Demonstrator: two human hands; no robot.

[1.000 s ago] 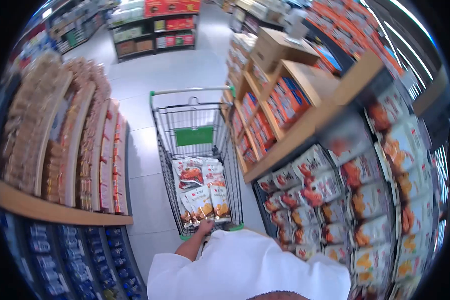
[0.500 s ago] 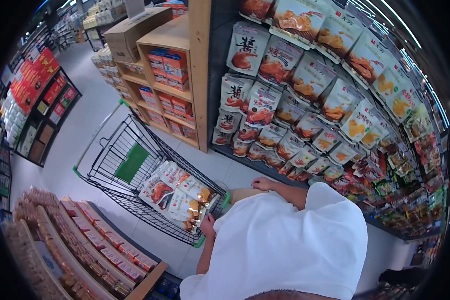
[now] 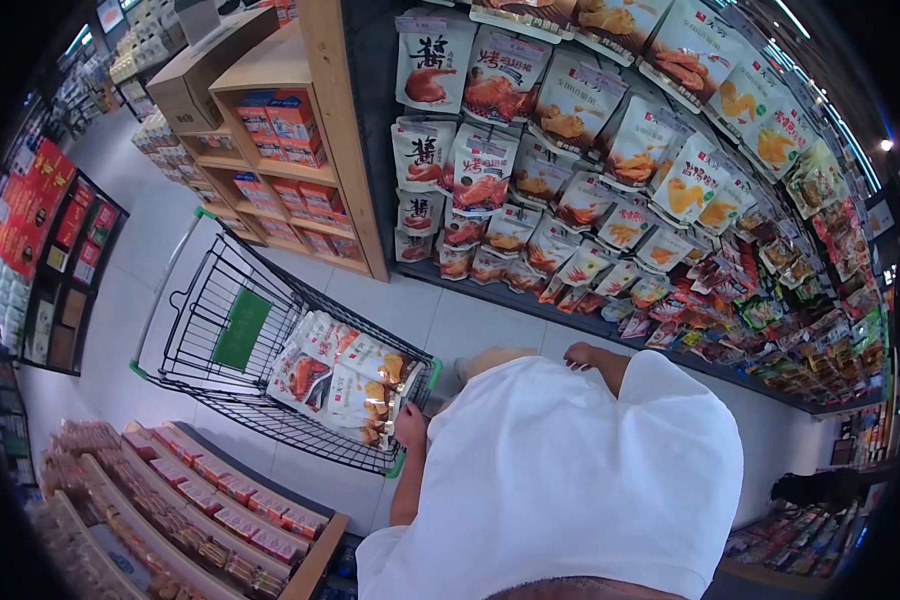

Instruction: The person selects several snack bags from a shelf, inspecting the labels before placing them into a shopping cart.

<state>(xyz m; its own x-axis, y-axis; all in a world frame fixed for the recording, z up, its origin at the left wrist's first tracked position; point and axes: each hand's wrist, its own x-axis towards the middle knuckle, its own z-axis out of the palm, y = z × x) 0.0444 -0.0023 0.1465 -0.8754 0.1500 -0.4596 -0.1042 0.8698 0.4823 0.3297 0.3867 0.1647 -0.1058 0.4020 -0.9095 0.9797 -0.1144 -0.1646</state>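
A black wire shopping cart (image 3: 210,345) with green corners and a green panel stands in front of my body. Several shiny snack bags (image 3: 340,375) lie in its near end. My left hand (image 3: 410,427) is closed at the cart's near edge, beside its green corner; it seems to grip the cart's rim. My right hand (image 3: 579,356) hangs at my side over the floor, fingers loosely curled together, with nothing visible in it.
A rack of hanging snack bags (image 3: 570,110) runs along the right. Wooden shelves (image 3: 345,150) with orange boxes stand ahead. A tiered display (image 3: 210,500) of packets is at the lower left, and a red-signed stand (image 3: 35,215) at the far left.
The view has shifted, so the cart and the snack rack appear further left. My right hand is further out from my body, nearer the rack's base. My left hand stays at the cart.
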